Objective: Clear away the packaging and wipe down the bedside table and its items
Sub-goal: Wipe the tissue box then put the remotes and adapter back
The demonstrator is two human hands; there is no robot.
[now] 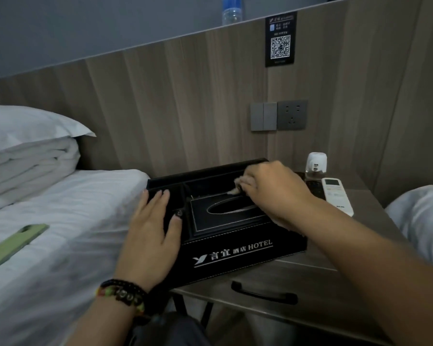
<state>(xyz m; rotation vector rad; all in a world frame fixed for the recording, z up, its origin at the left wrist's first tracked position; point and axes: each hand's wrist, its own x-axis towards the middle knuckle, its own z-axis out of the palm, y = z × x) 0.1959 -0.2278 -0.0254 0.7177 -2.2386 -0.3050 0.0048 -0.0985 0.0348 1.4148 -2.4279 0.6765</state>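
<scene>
I am standing over the bedside table [318, 283], which is sitting between two beds. A black hotel organiser box [238, 255] is resting on its left part, the left end overhanging toward the bed [68, 221]. My left hand [151, 228] is lying flat on the box's left end, fingers straight and slightly spread, thumb pointing toward the tissue compartment; it is bracing, not gripping. My right hand [273, 189] is reaching over the back of the box with fingers curled and pinching a small pale cloth [240, 184], which is pressing against the top edge of the tissue slot lid [225, 211]. How much of the cloth is bunched under my palm I cannot tell.

Behind my right hand, a small white-capped bottle [316, 164] is standing upright near the wall panel. A white remote control [336, 196] is lying flat just beside it, partly over a dark item I cannot identify. A black drawer handle [264, 293] is showing on the table's front.

A green phone [13, 243] is lying on the bed sheet, well apart from the box. Folded white bedding [28, 158] is stacked at the headboard. A switch and socket plate [279, 116] and a QR code sign [280, 38] are fixed to the wood panel. A clear plastic bottle [231, 11] is standing on the ledge above.
</scene>
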